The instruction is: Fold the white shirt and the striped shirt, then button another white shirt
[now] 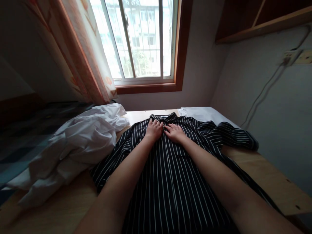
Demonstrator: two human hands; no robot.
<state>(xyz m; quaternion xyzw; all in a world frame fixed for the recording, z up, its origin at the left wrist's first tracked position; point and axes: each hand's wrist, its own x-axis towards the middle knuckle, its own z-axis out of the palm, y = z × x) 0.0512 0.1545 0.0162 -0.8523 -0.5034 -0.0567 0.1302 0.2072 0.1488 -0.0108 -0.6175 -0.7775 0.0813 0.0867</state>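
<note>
One striped shirt (168, 162), one crumpled white cloth (85, 139) and one flat white piece (204, 113) are counted on one surface (268, 169); one window (143, 42), one curtain (80, 48) and one wall shelf (263, 28) are also seen.

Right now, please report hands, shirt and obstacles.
Left hand, right hand on striped shirt, below collar. Shirt spread front up. White cloth close, left.

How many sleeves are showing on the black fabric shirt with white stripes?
2: a striped sleeve on the left, beside the left forearm, which may hide part; another sleeve on the right, outstretched.
</note>
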